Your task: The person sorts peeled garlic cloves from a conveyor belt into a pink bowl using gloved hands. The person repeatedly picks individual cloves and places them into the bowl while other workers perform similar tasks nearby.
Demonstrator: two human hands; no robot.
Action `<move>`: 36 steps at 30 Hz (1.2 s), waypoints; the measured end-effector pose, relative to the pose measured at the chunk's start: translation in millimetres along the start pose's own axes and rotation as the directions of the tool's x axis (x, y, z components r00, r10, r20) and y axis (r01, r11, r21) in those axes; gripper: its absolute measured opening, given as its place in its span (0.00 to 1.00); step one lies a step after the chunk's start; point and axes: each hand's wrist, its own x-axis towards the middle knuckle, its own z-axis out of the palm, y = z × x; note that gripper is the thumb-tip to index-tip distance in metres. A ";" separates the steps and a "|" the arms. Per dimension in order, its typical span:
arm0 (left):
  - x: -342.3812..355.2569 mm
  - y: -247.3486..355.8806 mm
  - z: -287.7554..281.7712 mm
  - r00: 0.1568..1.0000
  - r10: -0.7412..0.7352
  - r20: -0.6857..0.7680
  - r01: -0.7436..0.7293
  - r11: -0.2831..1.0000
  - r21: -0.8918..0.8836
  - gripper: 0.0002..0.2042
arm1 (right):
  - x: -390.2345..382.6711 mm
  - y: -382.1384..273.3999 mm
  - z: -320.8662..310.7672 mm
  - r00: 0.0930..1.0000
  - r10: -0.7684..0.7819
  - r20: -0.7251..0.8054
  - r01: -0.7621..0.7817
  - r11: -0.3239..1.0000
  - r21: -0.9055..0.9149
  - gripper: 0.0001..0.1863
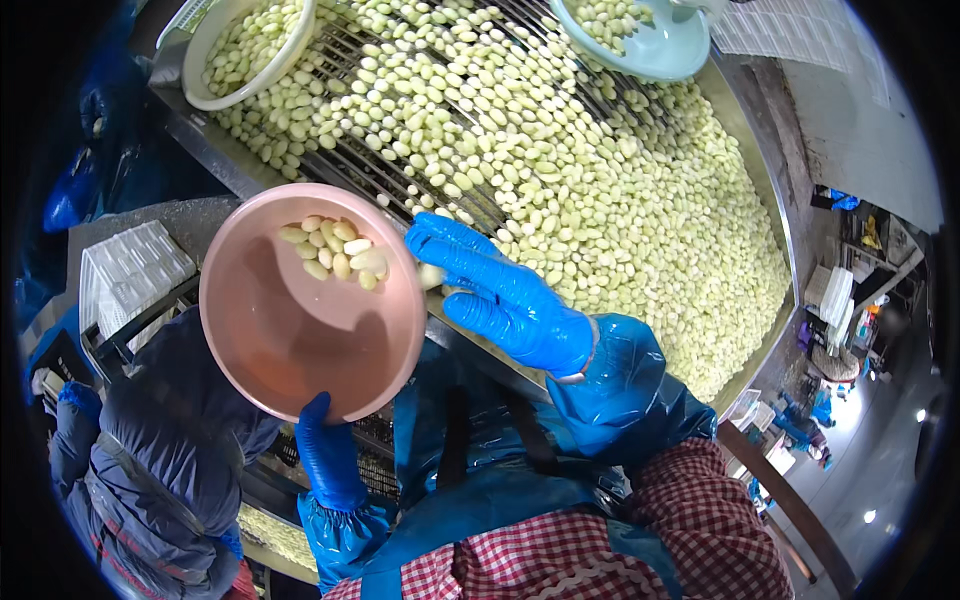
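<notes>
A person in blue gloves stands at the near edge of a metal-framed sorting table point(205, 140) with slatted bars, strewn with pale green oval pieces point(640, 240) that lie thin toward the left and deep toward the right edge. The left hand point(332, 462) grips a pink basin point(300, 340) by the rim closest to the body, thumb over the lip, its other fingers hidden underneath. The basin overlaps the near edge, left of centre, with a small cluster of pieces point(335, 250) inside. The right hand point(520, 315) reaches over the near edge beside the basin, fingers stretched out and thumb apart; a single blurred piece point(430, 276) shows between its fingertips and the basin's rim, and whether it is touched or in the air cannot be told. A white bowl point(195, 80) sits at the table's left corner, and a light blue basin point(672, 50) near the far end of the right edge. The likeliest mishap is the pink basin tipping, since only one hand visibly supports it and the smooth glove could slip; a nudge from the co-worker point(165, 460) close on the left could do the same. The blurred piece might miss the rim and drop past the near edge, and the right sleeve point(620, 385), so close to the heap, might drag pieces over.
</notes>
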 end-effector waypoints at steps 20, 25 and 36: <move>-4.8 3.1 9.6 1.000 0.010 0.029 -0.012 0.998 0.064 0.29 | -6.9 152.1 -94.5 0.919 0.063 -0.389 -0.353 0.569 -0.743 0.17; -0.5 -1.4 0.8 0.999 0.039 0.032 -0.041 0.998 0.054 0.29 | 2.6 150.9 -100.3 0.900 0.154 -0.407 -0.407 0.627 -0.664 0.21; -7.4 0.5 7.5 1.000 0.024 -0.010 -0.024 0.999 0.043 0.29 | -9.1 128.3 -105.7 0.899 0.018 -0.437 -0.340 0.658 -0.672 0.21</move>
